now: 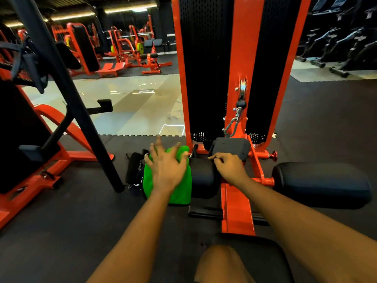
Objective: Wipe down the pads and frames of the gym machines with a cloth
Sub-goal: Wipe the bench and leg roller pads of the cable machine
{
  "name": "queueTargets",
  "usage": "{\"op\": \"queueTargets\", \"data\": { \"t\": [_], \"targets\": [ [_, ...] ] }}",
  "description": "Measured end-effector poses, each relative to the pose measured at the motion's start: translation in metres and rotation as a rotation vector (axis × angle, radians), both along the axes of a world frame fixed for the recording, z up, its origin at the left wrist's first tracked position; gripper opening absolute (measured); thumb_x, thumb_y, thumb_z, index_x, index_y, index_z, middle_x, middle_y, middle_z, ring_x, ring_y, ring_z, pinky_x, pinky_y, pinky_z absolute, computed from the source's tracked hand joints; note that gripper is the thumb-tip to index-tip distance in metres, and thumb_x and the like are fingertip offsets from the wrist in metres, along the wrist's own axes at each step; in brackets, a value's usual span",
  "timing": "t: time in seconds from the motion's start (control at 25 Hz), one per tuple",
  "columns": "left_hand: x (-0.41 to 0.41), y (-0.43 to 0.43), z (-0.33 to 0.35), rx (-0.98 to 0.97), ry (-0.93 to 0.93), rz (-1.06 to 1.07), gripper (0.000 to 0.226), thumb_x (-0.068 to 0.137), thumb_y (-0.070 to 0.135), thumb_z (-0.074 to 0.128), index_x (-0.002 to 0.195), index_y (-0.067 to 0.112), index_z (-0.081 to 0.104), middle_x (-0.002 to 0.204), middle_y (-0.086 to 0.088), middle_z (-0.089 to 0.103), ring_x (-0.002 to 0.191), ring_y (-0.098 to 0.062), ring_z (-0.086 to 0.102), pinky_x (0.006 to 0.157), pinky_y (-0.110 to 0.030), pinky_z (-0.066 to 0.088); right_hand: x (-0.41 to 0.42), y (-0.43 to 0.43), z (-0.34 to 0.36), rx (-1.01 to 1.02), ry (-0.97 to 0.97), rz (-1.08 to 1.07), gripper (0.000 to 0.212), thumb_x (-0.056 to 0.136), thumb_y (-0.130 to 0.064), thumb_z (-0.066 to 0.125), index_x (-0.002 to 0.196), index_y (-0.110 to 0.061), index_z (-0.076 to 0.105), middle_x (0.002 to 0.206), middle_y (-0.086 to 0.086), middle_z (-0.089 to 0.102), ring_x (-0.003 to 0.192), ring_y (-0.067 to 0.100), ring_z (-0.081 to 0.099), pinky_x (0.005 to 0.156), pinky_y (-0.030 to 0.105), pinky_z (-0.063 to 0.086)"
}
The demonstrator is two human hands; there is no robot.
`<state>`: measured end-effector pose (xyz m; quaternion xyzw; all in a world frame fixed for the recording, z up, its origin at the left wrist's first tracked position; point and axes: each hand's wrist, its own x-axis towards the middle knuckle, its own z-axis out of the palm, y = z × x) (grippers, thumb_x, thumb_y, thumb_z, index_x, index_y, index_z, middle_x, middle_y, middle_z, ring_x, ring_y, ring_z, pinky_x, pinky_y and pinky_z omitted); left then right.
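Cloth (180, 190) drapes the left roller pad (203, 178); right roller pad (322, 184) at 3 o'clock past the frame beam (236, 207), bag (133, 170) at 9 o'clock

No readable text, label, brand, number or sign is showing on the orange machine frame (236, 211), its black pads (322, 184) or the green cloth (183, 190) lying just beside that frame.

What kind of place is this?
Most likely a gym: orange-framed weight machines stand in the background, black cardio machines line the far right, and a green cloth lies over a roller pad.
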<state>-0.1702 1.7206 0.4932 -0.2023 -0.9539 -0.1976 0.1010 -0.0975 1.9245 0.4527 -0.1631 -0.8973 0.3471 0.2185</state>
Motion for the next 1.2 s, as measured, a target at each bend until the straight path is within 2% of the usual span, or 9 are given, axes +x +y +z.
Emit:
{"op": "queueTargets", "data": {
  "t": [0.08,0.2,0.32,0.56,0.76,0.84,1.0,1.12,1.2],
  "targets": [
    [0.015,0.016,-0.018,-0.153,0.023,0.005,0.059,0.094,0.073,0.025,0.147,0.051,0.036,0.167,-0.006,0.015,0.151,-0.041,0.011,0.114,-0.070,-0.002,-0.001,-0.001,-0.001,0.018,0.050,-0.033,0.031,0.092,-0.024,0.051,0.103,-0.026,0.080,0.091,0.007,0.077,0.085,0.032,0.068,0.065,0.028,0.034],
    [0.012,0.018,-0.021,-0.146,0.115,0.065,0.058,0.095,0.067,0.024,0.139,0.043,0.051,0.151,0.001,0.047,0.143,-0.036,0.032,0.112,-0.068,0.021,-0.001,-0.014,-0.016,0.017,0.149,-0.145,0.030,0.092,-0.025,0.050,0.101,-0.029,0.079,0.084,0.005,0.076,0.077,0.030,0.067,0.063,0.032,0.044],
    [-0.001,0.016,-0.020,-0.186,0.166,0.058,0.054,0.091,0.061,0.028,0.128,0.037,0.059,0.131,0.002,0.062,0.127,-0.034,0.047,0.099,-0.056,0.036,-0.005,-0.024,-0.027,0.020,0.177,-0.272,0.035,0.090,-0.035,0.043,0.101,-0.031,0.076,0.085,0.007,0.075,0.079,0.033,0.068,0.066,0.041,0.052],
    [-0.024,0.025,0.005,-0.249,-0.035,-0.022,0.048,0.093,0.054,0.036,0.133,0.040,0.056,0.133,-0.004,0.062,0.124,-0.034,0.049,0.098,-0.050,0.038,-0.006,-0.034,-0.025,0.073,0.202,-0.312,0.045,0.093,-0.054,0.041,0.084,-0.017,0.065,0.071,0.012,0.068,0.074,0.039,0.065,0.058,0.040,0.042],
    [-0.069,0.034,0.024,-0.388,-0.343,-0.136,0.083,0.073,0.073,0.019,0.137,0.035,0.057,0.147,-0.009,0.053,0.131,-0.035,0.051,0.108,-0.047,0.040,-0.007,-0.035,-0.030,0.126,0.211,-0.332,0.046,0.095,-0.046,0.032,0.088,-0.016,0.066,0.078,0.013,0.070,0.077,0.040,0.064,0.059,0.042,0.042],
    [-0.075,0.037,0.025,-0.393,-0.380,-0.139,0.078,0.078,0.069,0.025,0.135,0.029,0.059,0.147,-0.011,0.052,0.130,-0.036,0.051,0.107,-0.047,0.040,-0.008,-0.035,-0.032,0.132,0.207,-0.327,0.052,0.093,-0.048,0.025,0.095,-0.019,0.068,0.081,0.011,0.071,0.079,0.037,0.064,0.062,0.044,0.046],
    [-0.056,0.030,0.017,-0.212,-0.178,-0.063,0.045,0.093,0.045,0.038,0.122,0.028,0.067,0.127,-0.014,0.065,0.116,-0.036,0.059,0.094,-0.044,0.044,-0.005,-0.035,-0.032,0.117,0.220,-0.327,0.043,0.094,-0.042,0.032,0.100,-0.023,0.070,0.083,0.008,0.071,0.080,0.034,0.065,0.064,0.043,0.047],
    [-0.021,0.021,-0.004,-0.145,0.074,0.045,0.044,0.089,0.047,0.037,0.115,0.027,0.066,0.117,-0.007,0.068,0.113,-0.033,0.057,0.093,-0.046,0.040,-0.001,-0.038,-0.030,0.122,0.238,-0.319,0.037,0.095,-0.037,0.037,0.102,-0.024,0.071,0.082,0.008,0.070,0.079,0.032,0.065,0.062,0.038,0.040],
    [0.001,0.015,-0.022,-0.107,0.185,0.056,0.049,0.088,0.054,0.038,0.122,0.031,0.064,0.126,-0.001,0.065,0.125,-0.031,0.051,0.102,-0.055,0.035,0.000,-0.039,-0.030,0.114,0.250,-0.313,0.039,0.095,-0.038,0.036,0.103,-0.023,0.071,0.082,0.007,0.069,0.078,0.030,0.064,0.062,0.037,0.038]
  ]
}}
